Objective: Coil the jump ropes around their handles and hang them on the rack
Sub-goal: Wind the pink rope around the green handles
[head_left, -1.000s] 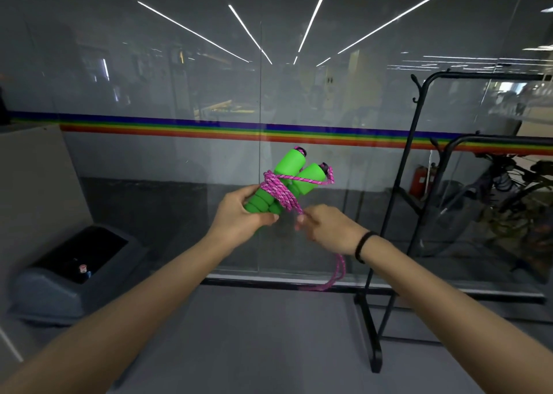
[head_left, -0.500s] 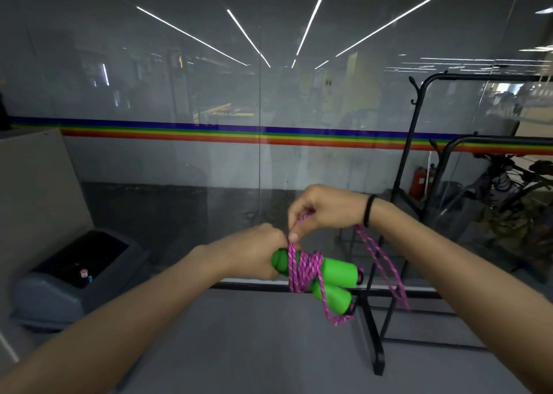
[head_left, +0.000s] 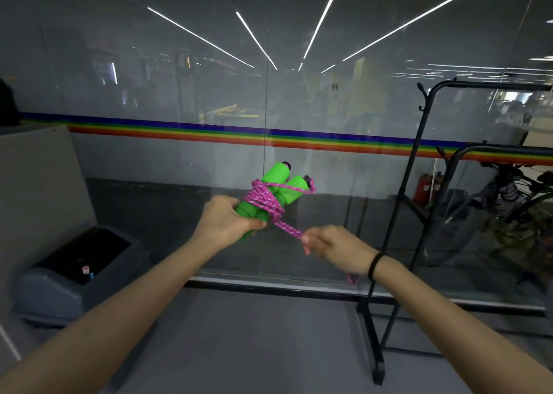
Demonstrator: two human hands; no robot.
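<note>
left hand [head_left: 223, 224] tipped the handles [head_left: 275, 191] back up — right hand [head_left: 335, 245] dropped low.

The floor [head_left: 239, 348] is smooth, pale grey and dimly lit. On it to the right stands the black metal rack [head_left: 376, 363], its long flat foot pointing toward the viewer. At the left, against a pale partition, sits 1 dark grey bin [head_left: 59, 289] with a black open top. The black base rail [head_left: 269, 287] of a glass wall [head_left: 179, 154] runs across the floor behind both.
</note>
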